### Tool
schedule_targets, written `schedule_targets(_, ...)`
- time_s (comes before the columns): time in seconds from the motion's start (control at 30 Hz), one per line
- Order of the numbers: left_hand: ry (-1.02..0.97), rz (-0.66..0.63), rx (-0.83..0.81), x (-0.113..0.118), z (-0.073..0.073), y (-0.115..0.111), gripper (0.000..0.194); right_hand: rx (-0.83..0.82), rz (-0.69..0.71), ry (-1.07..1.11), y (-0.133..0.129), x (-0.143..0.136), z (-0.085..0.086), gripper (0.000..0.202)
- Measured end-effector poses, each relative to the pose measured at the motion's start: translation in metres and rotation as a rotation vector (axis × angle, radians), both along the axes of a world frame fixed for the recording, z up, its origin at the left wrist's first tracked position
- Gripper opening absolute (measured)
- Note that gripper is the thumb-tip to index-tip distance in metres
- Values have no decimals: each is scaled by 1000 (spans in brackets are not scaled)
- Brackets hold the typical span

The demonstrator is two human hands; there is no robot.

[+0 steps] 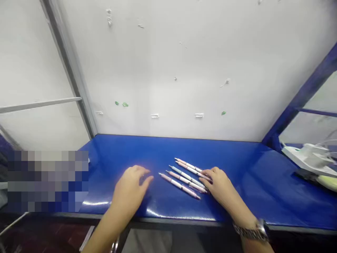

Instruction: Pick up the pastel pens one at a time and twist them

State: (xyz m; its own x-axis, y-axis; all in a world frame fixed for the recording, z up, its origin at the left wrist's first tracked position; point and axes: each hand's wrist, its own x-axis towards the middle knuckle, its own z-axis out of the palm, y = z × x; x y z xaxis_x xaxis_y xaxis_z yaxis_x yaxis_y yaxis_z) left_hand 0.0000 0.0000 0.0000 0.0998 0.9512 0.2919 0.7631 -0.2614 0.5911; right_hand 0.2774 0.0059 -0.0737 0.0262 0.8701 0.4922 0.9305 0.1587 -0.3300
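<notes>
OK so from where I'm standing, there are five slim click-style pens, shiny white barrels with coloured front ends, lying loosely fanned on a glossy bright-blue tabletop (126, 151). All the narrow tips point up and left. Closest to the table's front edge is a pinkish-lilac and white pen (179, 186), then a pink and white pen (185, 181), a pale-blue and white pen (185, 174), and two peach-pink and white pens (188, 166) bunched at the back.

The bare left hand (131, 184) hovers just left of the tips, thumb and index spread in a wide C, nothing in it. The bare right hand (217, 184), with a dark metal-link watch (249, 232) at the wrist, has thumb and finger nearly together around the rear ends of the back pair. Can't tell from here if it's really gripping or only touching.

Handling-wise, I'd bet they're feather-light, stiff plastic, not very fragile apart from the fine tips. Smooth barrels on a shiny top probably means they roll and skid easily. I'd pinch mid-barrel, thumb and finger across the width, and keep off the tips and clickers.
</notes>
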Motion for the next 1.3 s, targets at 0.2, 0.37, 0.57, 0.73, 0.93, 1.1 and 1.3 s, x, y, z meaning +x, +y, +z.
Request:
schedule_targets(0.2, -376, -205, -189, 24, -7, -7, 28, 89, -77, 71, -17, -14, 17, 28)
schedule_targets(0.37, -861, -195, -304, 31, -10, -4, 43, -165, 274, 446, -47, -58, 24, 27)
schedule_targets(0.57, -1104, -103, -329, 27, -9, 1, 43, -113, 349, 528, -46, -85, 17, 25)
schedule_targets(0.73, -1099, -94, -284, 26, -9, 3, 29, -50, 316, 533, -48, -85, 12, 21)
schedule_targets(0.93, -1086, -42, -272, 26, -11, 4, 27, 15, 354, 448, -49, -81, 6, 15)
schedule_targets(1.1, -1084, -19, -290, 27, -11, 4, 25, 122, 292, 463, -46, -83, 0, 9)
schedule_targets(1.3, -1099, -81, -300, 27, -11, 2, 28, 48, 328, 463, -48, -86, 4, 19)
